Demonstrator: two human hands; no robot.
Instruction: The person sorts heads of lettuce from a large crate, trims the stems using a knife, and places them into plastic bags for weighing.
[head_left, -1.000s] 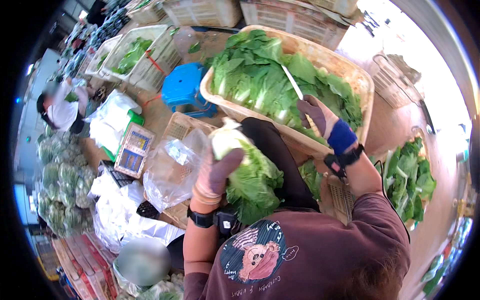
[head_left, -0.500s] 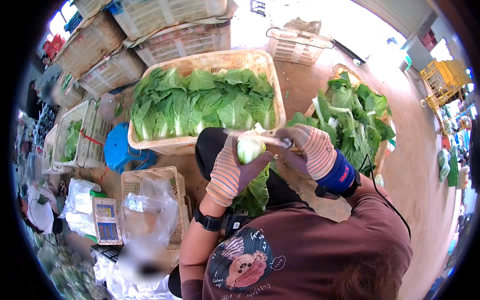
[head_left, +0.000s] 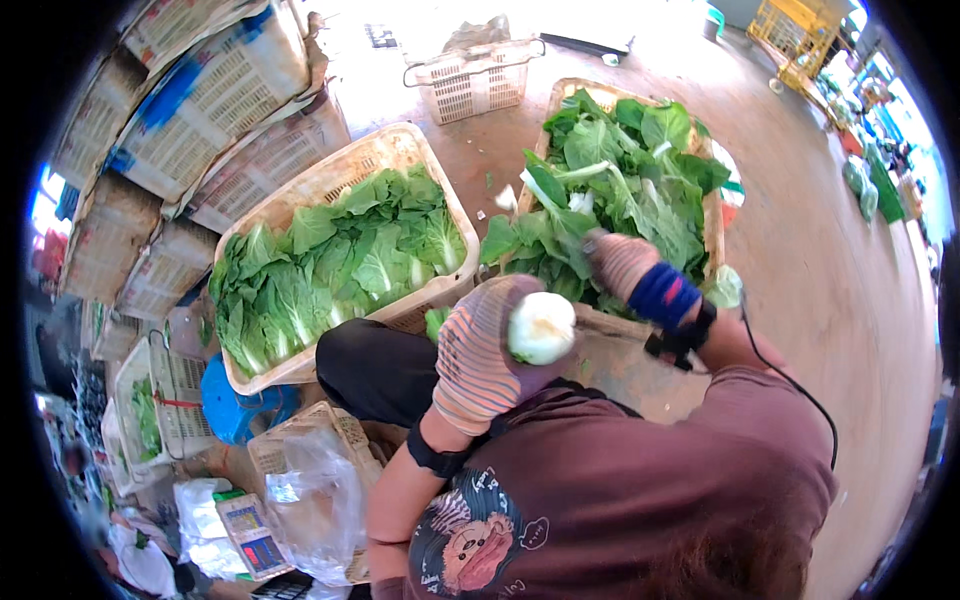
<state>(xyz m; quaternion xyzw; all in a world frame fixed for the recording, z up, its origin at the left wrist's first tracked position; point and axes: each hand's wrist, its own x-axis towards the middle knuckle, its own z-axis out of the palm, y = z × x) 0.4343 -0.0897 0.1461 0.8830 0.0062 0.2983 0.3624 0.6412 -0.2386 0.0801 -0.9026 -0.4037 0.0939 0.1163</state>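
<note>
My left hand (head_left: 480, 350), in a striped glove, is closed around a head of leafy greens. Its pale, cut stem end (head_left: 542, 328) faces up, and its leaves are mostly hidden below the hand. My right hand (head_left: 628, 268), also in a striped glove with a blue cuff, is closed and smeared by motion at the near edge of a crate of loose leaves (head_left: 630, 180). The knife in it is barely visible, only a faint blur by the fingers. White scraps (head_left: 505, 197) show between the two leaf-filled crates.
A large crate (head_left: 408, 150) of neatly laid greens stands front left. Stacked crates (head_left: 225, 85) rise behind it. A blue stool (head_left: 232, 402), a scale (head_left: 252, 537) and a plastic-lined basket (head_left: 318, 480) are at left. Another crate (head_left: 478, 85) stands farther off.
The view has swung right. My right hand has moved away from the stem end toward the loose-leaf crate. The stem now shows a bare cut face, and white scraps appear between the crates.
</note>
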